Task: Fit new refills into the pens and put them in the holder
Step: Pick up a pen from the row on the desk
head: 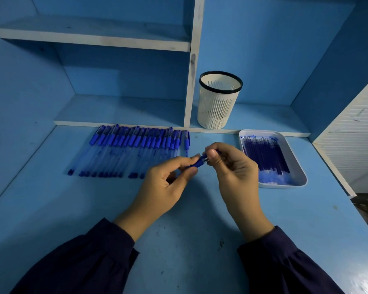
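One blue pen is held between both hands above the desk. My left hand grips its barrel end, and my right hand pinches the tip end by the metal ring. Most of the pen is hidden by fingers. A row of several blue capped pens lies on the desk behind my left hand. To the right, a white tray holds several blue refills. The white mesh holder with a black rim stands upright on the low shelf at the back, nothing visible inside.
The blue desk is bounded by blue walls on the left and at the back. A white vertical divider stands just left of the holder, with a shelf above. The desk's right edge drops off beside a white slatted panel.
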`<control>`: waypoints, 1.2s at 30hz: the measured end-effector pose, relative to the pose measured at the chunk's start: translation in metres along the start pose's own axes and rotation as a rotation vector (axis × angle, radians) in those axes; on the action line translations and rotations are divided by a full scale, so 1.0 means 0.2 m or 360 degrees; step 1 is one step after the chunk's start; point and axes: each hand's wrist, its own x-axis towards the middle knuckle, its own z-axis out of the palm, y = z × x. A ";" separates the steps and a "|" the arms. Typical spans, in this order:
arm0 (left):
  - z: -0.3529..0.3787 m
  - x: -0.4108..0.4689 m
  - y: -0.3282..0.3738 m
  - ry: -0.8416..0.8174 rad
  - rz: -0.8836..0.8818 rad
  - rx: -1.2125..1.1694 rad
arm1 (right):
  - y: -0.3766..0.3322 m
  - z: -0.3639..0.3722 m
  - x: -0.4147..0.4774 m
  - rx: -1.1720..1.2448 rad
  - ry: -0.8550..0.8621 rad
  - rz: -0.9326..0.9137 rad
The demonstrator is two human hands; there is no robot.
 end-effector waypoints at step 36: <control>-0.08 0.02 -0.01 0.0279 0.0046 0.0378 | 0.15 -0.04 0.04 -0.1053 -0.0028 -0.0204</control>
